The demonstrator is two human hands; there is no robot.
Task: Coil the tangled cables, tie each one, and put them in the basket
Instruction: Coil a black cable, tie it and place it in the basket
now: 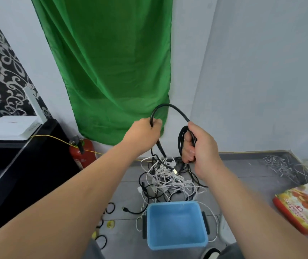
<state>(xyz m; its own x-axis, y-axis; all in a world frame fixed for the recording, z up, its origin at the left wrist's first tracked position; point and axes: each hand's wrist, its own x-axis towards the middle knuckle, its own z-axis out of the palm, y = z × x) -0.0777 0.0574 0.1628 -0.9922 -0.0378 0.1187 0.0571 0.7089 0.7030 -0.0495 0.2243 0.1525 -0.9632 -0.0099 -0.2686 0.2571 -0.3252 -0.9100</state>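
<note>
- Black cable [170, 106] held up in the air, arched from hand to hand, crown of the arc toward 12 o'clock, its two ends at 9 and 3.
- Wound loops of it hanging as a narrow coil [180, 141] at the 3 o'clock end, long axis upright, 12 to 6.
- Loose tail dropping from the 9 o'clock end toward 5, down into the tangle [168, 176] of white and black cables on the grey floor [242, 169].
- Left hand [144, 131] fisted round the cable at the 9 o'clock end of the arc.
- Right hand [200, 144] clenched round the coil, thumb on top.
- Blue basket [177, 244] on the floor at 6 o'clock from the tangle, just beside it, with a white cable curving past its 3 o'clock side.
- Small black rings [110, 208] lying at 9 o'clock from the basket.
- Green cloth [112, 62] hanging at 12 o'clock behind the hands.
- Red fire extinguisher [83, 152] at 9 o'clock from the tangle.
- Colourful flat box [302, 204] at 3 o'clock from the basket, well apart.
</note>
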